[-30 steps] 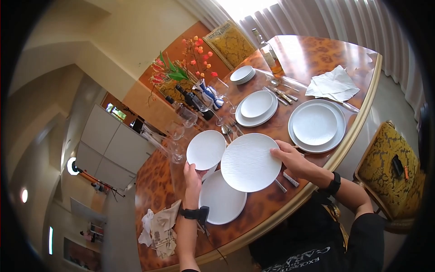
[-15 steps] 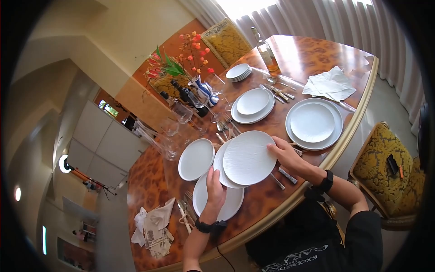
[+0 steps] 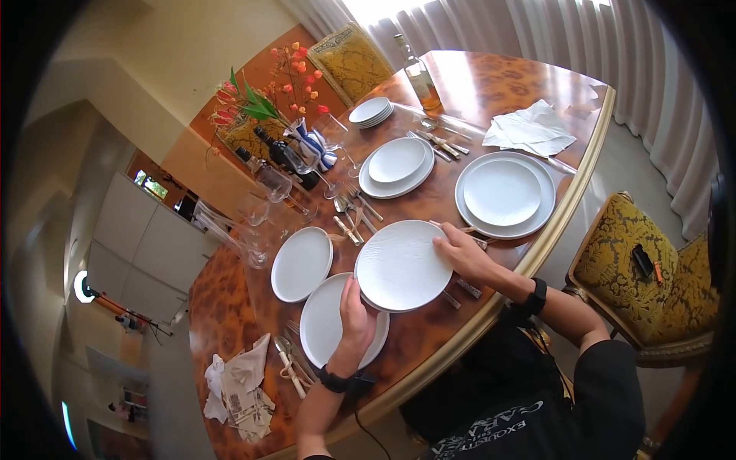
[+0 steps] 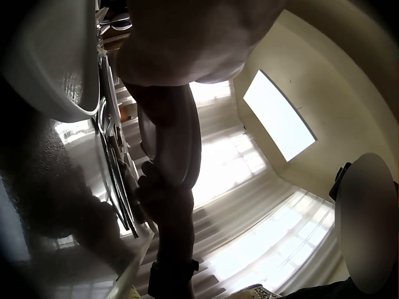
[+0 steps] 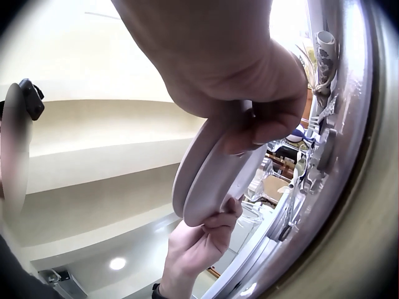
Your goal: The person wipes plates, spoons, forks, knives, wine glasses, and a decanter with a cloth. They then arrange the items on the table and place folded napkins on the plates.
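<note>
Two stacked white plates (image 3: 404,264) are held above the table, tilted, the top one with a rippled surface. My right hand (image 3: 466,254) grips their right edge, thumb on top. From the lower left, my left hand (image 3: 357,316) holds the opposite edge. Both rims of the plates (image 5: 215,168) show one against the other in the right wrist view, gripped on two sides. Partly hidden under the left hand, a larger white plate (image 3: 320,326) lies on the table. Another white plate (image 3: 301,264) lies just beyond it.
Stacked plates stand at two settings, a large plate (image 3: 544,215) at right and another plate (image 3: 379,188) farther back. Wine glasses (image 3: 274,184), bottles (image 3: 420,77) and flowers (image 3: 261,107) stand behind. Cutlery (image 3: 287,364) and napkins (image 3: 245,391) lie at left. A chair (image 3: 625,257) stands at right.
My left hand has moved right, bringing its plate from beside the right hand's plate to beneath it; the two now line up. The plate on the table at left has come into view.
</note>
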